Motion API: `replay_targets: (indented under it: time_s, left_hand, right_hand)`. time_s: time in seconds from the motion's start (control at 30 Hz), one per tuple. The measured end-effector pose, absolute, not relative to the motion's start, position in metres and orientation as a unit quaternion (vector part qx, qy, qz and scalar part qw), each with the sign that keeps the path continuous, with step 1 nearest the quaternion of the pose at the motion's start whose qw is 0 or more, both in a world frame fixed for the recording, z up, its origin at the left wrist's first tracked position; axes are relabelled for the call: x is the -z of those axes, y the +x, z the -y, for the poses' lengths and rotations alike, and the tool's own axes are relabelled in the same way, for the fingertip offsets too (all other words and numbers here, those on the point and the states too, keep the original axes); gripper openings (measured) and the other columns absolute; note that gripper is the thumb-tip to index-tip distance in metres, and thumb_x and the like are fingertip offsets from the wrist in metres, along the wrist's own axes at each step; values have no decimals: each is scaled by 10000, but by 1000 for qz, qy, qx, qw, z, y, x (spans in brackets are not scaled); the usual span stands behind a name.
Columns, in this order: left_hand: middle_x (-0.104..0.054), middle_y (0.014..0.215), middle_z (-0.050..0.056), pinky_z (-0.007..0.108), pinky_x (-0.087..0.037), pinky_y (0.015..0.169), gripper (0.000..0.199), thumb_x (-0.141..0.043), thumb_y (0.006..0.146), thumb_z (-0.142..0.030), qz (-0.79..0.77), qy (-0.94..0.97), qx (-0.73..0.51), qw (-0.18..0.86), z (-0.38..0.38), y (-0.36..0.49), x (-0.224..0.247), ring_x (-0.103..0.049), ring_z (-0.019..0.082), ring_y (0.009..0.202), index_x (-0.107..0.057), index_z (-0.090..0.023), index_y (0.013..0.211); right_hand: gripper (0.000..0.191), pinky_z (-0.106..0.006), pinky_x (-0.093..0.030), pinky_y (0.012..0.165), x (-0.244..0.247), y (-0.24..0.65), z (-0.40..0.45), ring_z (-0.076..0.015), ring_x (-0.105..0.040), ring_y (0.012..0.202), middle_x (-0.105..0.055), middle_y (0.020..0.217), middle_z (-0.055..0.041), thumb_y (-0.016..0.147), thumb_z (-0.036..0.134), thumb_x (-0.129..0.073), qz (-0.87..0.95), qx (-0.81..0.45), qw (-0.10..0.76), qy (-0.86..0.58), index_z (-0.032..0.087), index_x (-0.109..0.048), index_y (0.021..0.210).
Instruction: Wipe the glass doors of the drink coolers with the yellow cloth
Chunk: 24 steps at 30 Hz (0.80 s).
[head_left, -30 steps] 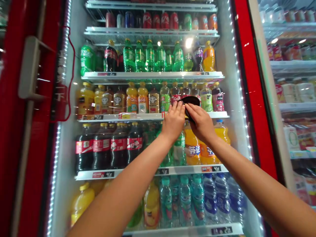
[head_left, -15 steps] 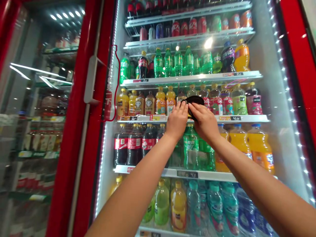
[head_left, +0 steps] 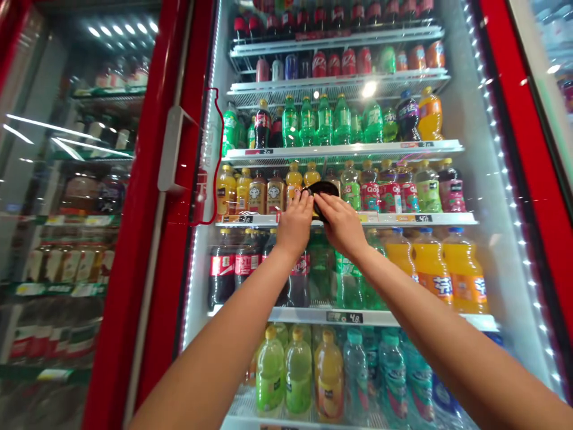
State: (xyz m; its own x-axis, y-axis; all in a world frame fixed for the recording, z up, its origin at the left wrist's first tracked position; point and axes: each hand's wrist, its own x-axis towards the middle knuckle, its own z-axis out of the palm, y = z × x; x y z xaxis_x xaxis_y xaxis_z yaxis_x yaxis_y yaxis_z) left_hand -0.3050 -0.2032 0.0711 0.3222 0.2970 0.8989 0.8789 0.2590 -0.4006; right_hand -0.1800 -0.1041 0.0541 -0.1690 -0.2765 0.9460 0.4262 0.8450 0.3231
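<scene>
Both arms reach up and forward to a lit drinks fridge with a glass front. Between my hands is a small black pad-like thing (head_left: 326, 190) with a bit of yellow at its lower side; its exact kind is unclear. My left hand (head_left: 294, 224) has its fingertips on the left edge of it. My right hand (head_left: 344, 226) lies over its right side, fingers together and bent. Behind the hands stand juice bottles (head_left: 351, 185) on a middle shelf, partly covered by the fingers. Green soda bottles (head_left: 349, 278) and cola bottles (head_left: 222, 272) are below.
A white door handle (head_left: 171, 149) sticks out on the red frame (head_left: 150, 239) at left. Another glass-fronted fridge (head_left: 67, 197) stands beyond it. More shelves (head_left: 340, 152) of bottles and cans rise above. Orange soda bottles (head_left: 464, 269) stand at right.
Both hands and the black thing have moved left across the fridge front, from the middle-right bottles toward the orange juice bottles. The camera view has shifted slightly.
</scene>
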Motion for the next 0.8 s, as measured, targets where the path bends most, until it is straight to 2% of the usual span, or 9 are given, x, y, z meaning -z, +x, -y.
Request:
replay_targets:
  time_s: [0.17,0.3,0.43,0.53,0.67,0.8]
  left_hand:
    - [-464,1558,217,505,-400,1208,555,-387,935,1,510,-555,248,608,205,-320,-12,-358,292,1508,-483,-47,1479]
    - [-398,1605,220,543,-329,1239,550,-368,982,-72,544,-544,242,591,209,-321,-32,-316,305,1532,-410,-48,1530]
    - [-364,1633,199,519,-300,1257,593,-348,963,-62,561,-522,280,578,232,-356,-53,-278,283,1550,-366,-60,1556]
    - [-395,1620,189,517,-314,1255,632,-376,922,-32,551,-511,313,580,246,-385,-29,-275,278,1549,-366,-68,1553]
    - [-369,1624,216,515,-313,1258,627,-355,909,0,566,-510,289,579,249,-394,4,-243,296,1554,-381,-22,1535]
    - [-364,1620,230,509,-305,1259,622,-311,917,27,577,-515,267,575,257,-399,-23,-273,283,1548,-374,-8,1535]
  right_hand:
    - [605,-500,-454,1159,-15,-166,106,-283,-546,1369,-565,1514,-124,902,89,-491,764,323,559,-23,188,-510,1499]
    - [616,-548,-414,1185,-39,-186,106,-289,-526,1393,-587,1492,-116,895,62,-457,736,295,609,-36,202,-518,1492]
    - [617,-557,-432,1165,-52,-250,139,-310,-518,1395,-576,1499,-135,913,72,-421,711,243,658,-48,188,-493,1515]
    - [590,-536,-428,1165,-26,-274,161,-332,-503,1404,-510,1553,-165,940,133,-463,732,261,628,-42,149,-464,1530]
    - [590,-494,-456,1139,-1,-259,164,-304,-538,1373,-483,1580,-131,957,154,-486,765,312,562,-19,202,-444,1543]
    - [558,-520,-368,1211,-32,-267,166,-297,-515,1398,-532,1542,-136,944,99,-456,761,301,574,-31,171,-508,1495]
